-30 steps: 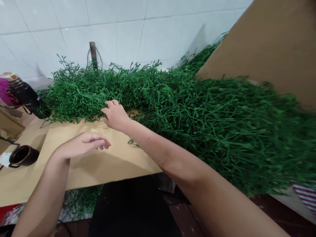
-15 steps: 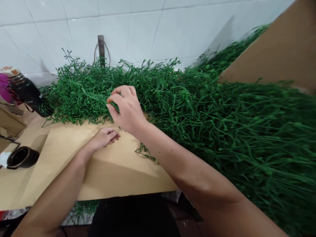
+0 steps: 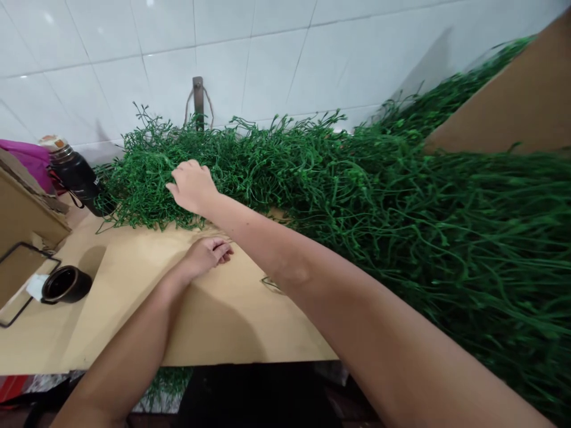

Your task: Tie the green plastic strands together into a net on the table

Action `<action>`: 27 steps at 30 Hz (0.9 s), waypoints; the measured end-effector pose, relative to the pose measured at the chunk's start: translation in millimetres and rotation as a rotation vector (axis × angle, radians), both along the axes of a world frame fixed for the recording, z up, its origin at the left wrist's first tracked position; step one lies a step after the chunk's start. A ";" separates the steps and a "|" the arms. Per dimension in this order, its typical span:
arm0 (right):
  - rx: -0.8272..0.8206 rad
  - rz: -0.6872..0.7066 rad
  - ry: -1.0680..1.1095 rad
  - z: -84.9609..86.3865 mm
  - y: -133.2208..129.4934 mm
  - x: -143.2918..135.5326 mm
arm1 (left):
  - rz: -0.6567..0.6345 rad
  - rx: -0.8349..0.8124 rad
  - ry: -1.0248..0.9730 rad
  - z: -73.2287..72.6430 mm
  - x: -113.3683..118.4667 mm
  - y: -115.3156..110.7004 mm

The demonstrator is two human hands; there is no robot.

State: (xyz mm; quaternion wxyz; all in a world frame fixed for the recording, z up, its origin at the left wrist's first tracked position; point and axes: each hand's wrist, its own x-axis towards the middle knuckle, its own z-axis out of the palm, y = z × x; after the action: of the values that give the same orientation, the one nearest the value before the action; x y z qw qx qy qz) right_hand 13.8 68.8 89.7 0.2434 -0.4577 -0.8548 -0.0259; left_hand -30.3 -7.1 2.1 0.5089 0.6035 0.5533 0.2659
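While the right hand point(image 3: 193, 187) reaches, green sprigs point(image 3: 147, 178) meet its fingers point(image 3: 175, 189).

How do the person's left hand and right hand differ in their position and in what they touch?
The right hand reaches far forward and rests on the heap of green plastic sprigs; the left hand lies nearer, on the tan cardboard sheet. The right hand's fingers spread over the sprigs, while the left hand's fingers curl loosely. Both hands are bare, palms downward.

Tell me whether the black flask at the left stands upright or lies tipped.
Tipped. The black flask lies slanted on the table, its cap end up and to the left, its base at the edge of the green sprigs.
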 end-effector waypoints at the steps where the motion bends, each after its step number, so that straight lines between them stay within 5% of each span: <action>1: 0.014 -0.019 0.043 6.7 1.3 2.5 | 0.002 -0.006 -0.014 0.8 -0.1 0.1; 8: 0.114 -0.121 0.390 79.0 -3.5 39.6 | 0.022 -0.055 -0.018 4.0 -0.9 -0.6; 12: 0.244 -0.069 0.554 95.7 -37.6 64.8 | 0.080 -0.034 -0.052 1.0 -1.6 1.0; 15: 0.340 -0.011 0.455 75.9 -66.5 77.3 | 0.131 -0.006 -0.151 -0.3 -4.1 2.0; 21: 0.218 0.097 0.109 -13.0 -105.9 89.4 | 0.145 0.104 -0.382 10.7 -23.4 -3.5; 24: 0.093 0.114 0.080 -47.4 -117.7 91.7 | 0.300 0.176 -0.479 21.7 -33.5 -5.4; 27: 0.031 0.158 0.048 -64.3 -127.7 89.9 | 0.446 0.233 -0.607 31.6 -36.4 -7.3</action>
State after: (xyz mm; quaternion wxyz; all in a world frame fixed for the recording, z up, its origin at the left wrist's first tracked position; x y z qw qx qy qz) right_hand 103.6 -58.9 25.4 0.2720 -0.3853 -0.8817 -0.0087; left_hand -66.7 -14.5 33.6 0.5071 0.4162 0.4615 0.5972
